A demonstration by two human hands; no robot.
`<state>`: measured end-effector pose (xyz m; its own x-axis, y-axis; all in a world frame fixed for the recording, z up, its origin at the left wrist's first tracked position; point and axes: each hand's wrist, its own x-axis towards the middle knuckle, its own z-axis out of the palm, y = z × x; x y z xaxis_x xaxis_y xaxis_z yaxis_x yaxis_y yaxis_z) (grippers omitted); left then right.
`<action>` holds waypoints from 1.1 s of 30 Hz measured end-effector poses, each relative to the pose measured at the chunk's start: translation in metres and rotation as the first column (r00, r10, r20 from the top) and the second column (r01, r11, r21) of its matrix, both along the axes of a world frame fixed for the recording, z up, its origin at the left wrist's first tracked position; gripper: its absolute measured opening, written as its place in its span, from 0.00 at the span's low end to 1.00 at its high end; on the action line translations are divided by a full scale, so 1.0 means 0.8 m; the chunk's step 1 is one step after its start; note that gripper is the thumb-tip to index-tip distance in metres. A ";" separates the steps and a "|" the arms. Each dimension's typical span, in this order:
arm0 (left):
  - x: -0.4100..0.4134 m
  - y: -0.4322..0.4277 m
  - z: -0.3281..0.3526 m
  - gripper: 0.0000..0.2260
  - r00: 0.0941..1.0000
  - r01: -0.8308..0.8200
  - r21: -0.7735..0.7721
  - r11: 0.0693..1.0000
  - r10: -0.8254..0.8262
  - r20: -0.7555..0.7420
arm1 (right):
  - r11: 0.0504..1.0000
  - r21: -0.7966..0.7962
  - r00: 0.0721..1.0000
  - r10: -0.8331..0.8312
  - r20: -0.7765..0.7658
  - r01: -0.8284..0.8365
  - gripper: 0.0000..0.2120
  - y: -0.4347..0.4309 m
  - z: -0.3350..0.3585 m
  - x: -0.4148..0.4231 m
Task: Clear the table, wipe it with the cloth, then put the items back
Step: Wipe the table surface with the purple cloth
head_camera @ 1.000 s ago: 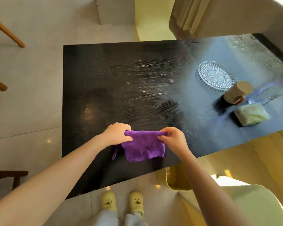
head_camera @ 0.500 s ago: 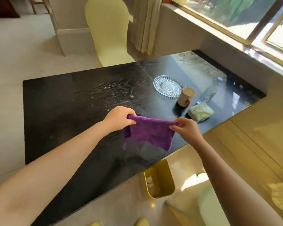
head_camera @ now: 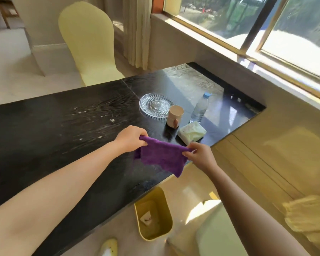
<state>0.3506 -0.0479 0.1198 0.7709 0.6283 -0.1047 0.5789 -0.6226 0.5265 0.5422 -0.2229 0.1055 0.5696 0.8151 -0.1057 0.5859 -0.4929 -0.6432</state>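
A purple cloth hangs stretched between my two hands just above the near edge of the black table. My left hand pinches its left top corner and my right hand pinches its right top corner. Behind the cloth on the table stand a clear glass plate, a beige mug, a plastic water bottle with a blue cap, and a pale green tissue pack. White crumbs and streaks dot the tabletop at the middle.
A yellow waste bin stands on the floor below the table's near edge. A pale yellow chair sits at the far side, another chair at lower right. A window ledge and wall bound the right.
My view has swung up and to the right, bringing the window and far chair into sight. Both hands lifted the cloth off the table and carried it right, toward the items.
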 end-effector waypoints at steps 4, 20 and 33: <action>0.052 0.009 -0.005 0.03 0.998 0.063 0.004 0.998 -0.063 -0.015 | 0.997 0.013 0.997 -0.080 0.005 0.079 0.02 -0.007 -0.003 0.037; 0.211 0.092 -0.067 0.05 0.938 0.343 -0.001 0.939 -0.342 0.063 | 0.915 0.093 0.920 -0.392 -0.017 0.392 0.05 0.021 -0.076 0.107; 0.156 0.102 -0.193 0.07 0.960 0.192 -0.332 0.923 -0.247 -0.132 | 0.942 -0.165 0.835 -0.335 -0.437 0.292 0.03 0.012 -0.198 0.069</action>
